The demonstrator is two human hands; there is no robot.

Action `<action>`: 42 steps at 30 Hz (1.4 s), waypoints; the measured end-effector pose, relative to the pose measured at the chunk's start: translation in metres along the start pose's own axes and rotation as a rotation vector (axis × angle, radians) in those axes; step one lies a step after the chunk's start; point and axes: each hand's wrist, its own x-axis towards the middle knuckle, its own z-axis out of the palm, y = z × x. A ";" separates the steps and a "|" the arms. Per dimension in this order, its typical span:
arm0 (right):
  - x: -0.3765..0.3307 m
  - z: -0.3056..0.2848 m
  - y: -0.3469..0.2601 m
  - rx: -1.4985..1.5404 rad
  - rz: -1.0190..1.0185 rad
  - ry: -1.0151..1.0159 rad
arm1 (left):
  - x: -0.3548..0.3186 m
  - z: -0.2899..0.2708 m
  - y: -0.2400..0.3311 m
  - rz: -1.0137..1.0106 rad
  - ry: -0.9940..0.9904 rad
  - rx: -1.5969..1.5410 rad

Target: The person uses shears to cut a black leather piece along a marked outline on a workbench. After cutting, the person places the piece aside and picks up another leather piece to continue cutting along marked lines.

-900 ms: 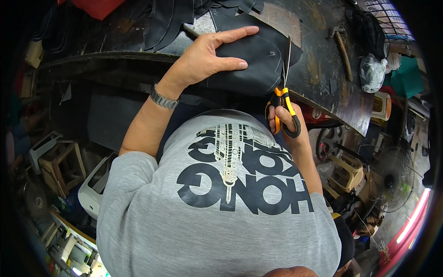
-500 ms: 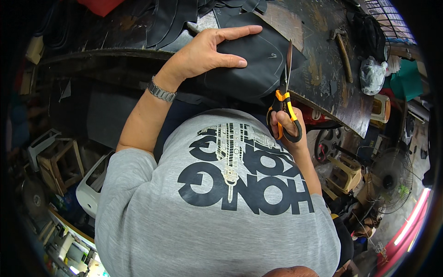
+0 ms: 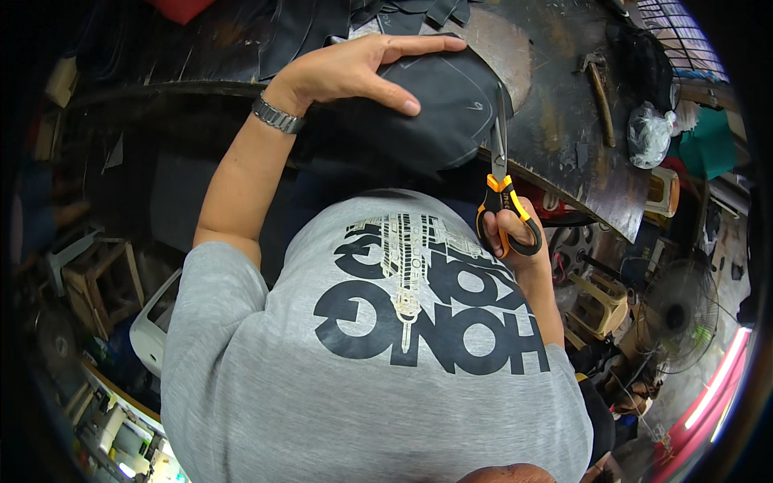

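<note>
A black leather-like sheet (image 3: pixel 439 101) with pale drawn outlines and a small mark lies partly on the table and hangs over its near edge. My left hand (image 3: pixel 354 72) holds it at the far left. The thumb and forefinger are stretched apart on top of the sheet, and the other fingers are hidden. In my right hand (image 3: pixel 515 233) are scissors (image 3: pixel 498 173) with orange and black handles, thumb and fingers in the loops. Their blades point away from me along the sheet's rounded right edge and look nearly closed.
The dark, worn table (image 3: pixel 555 121) bears several black strips (image 3: pixel 302 36) at the back and a hammer (image 3: pixel 600 101) on the right. Beyond the hammer sits a clear plastic bag (image 3: pixel 651 133). A fan (image 3: pixel 680 310) stands lower right, and a wooden stool (image 3: pixel 105 282) lower left.
The sheet's pointed right corner no longer shows; a rounded edge is there instead. The scissors have shifted slightly toward me and their blades have come together. My left hand has moved slightly away.
</note>
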 end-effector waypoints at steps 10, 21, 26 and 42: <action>0.000 0.044 -0.016 0.087 -0.133 0.232 | 0.006 0.089 -0.004 0.100 0.025 -0.816; 0.007 0.035 -0.006 -0.074 -0.037 0.230 | 0.028 0.122 -0.006 -0.007 0.683 -1.263; 0.018 0.033 -0.005 -0.039 -0.080 0.228 | 0.018 0.129 -0.006 -0.107 0.789 -0.828; 0.018 0.028 0.005 0.007 -0.103 0.199 | 0.013 0.120 -0.013 -0.142 0.595 -0.640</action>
